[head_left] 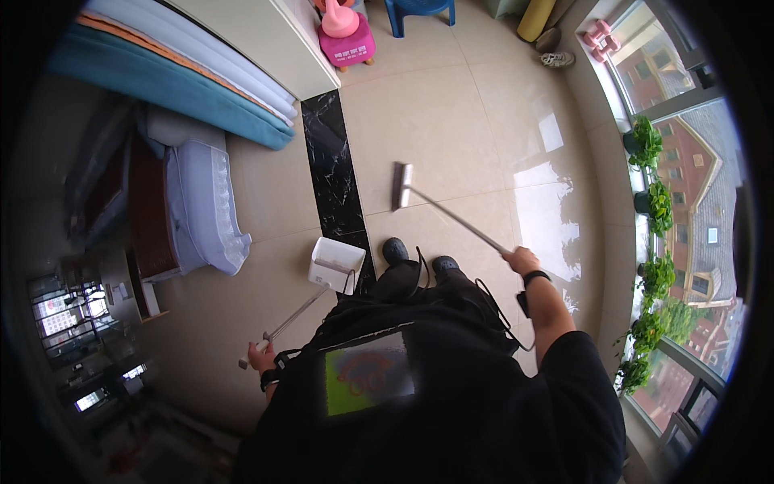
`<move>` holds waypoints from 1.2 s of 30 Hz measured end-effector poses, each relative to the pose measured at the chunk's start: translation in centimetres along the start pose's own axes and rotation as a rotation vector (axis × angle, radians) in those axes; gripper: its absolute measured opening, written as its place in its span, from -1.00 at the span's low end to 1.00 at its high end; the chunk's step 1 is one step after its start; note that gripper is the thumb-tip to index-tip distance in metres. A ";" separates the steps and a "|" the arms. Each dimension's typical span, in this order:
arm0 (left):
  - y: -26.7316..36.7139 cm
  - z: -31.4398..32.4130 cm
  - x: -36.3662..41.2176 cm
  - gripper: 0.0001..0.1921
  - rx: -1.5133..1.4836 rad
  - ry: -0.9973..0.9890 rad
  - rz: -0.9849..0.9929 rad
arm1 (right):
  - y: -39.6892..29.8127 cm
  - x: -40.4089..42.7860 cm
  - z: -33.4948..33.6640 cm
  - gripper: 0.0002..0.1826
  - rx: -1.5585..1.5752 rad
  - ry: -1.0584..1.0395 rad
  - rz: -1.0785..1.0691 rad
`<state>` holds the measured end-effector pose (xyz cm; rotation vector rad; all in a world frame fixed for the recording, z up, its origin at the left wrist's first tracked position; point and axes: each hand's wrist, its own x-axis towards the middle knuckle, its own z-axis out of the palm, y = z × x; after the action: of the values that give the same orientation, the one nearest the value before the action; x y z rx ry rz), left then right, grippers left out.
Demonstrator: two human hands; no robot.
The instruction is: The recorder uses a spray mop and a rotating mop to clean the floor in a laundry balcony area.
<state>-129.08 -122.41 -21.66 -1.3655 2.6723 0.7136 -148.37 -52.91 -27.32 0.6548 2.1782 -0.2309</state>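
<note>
My right hand (522, 261) grips the metal handle of a broom (403, 186), whose white and dark head rests on the beige tiled floor in front of my feet. My left hand (261, 357) is closed around the handle of a long-handled white dustpan (338, 257). The dustpan's open box stands at the edge of a black marble strip (331, 163), left of my dark shoes (396, 250). Whether anything lies inside the dustpan I cannot tell.
A pink stool (347, 45) and a blue plastic stool (418, 7) stand ahead. Teal and white curtains (181, 91) hang at the left, near a bed with a pale cover (199, 206). Potted plants (647, 142) and pink dumbbells (601, 41) line the right windowsill; a shoe (557, 59) lies below.
</note>
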 end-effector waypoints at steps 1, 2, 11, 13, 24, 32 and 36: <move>0.1 0.1 1.3 -0.74 0.028 -0.019 -0.014 | 0.8 -1.2 -1.2 -0.39 0.035 0.000 0.076; 0.3 0.3 2.7 -0.74 0.026 -0.030 -0.003 | 2.0 -1.7 -1.5 -0.41 0.045 0.025 0.145; -1.1 2.9 12.7 -0.64 -1.083 0.058 -0.453 | 2.9 -3.8 -1.7 -0.45 0.151 0.179 0.168; -1.3 3.0 13.8 -0.65 -0.906 0.052 -0.330 | 2.0 -4.0 -0.8 -0.43 0.126 0.165 0.061; 6.4 2.5 14.1 -0.58 -0.959 0.160 -0.416 | -19.1 -2.8 -3.9 -0.41 -0.161 0.004 -0.382; 3.4 2.3 16.6 -0.69 -0.490 -0.034 -0.073 | -30.8 4.4 -6.4 -0.55 -0.344 0.137 -0.586; 6.4 2.9 18.7 -0.59 -0.210 0.002 0.058 | -28.6 6.9 -10.9 -0.59 -0.269 0.112 -0.411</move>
<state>-145.85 -132.07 -26.63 -1.3354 2.7129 1.0249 -174.39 -70.44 -27.32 0.0670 2.3811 -0.1114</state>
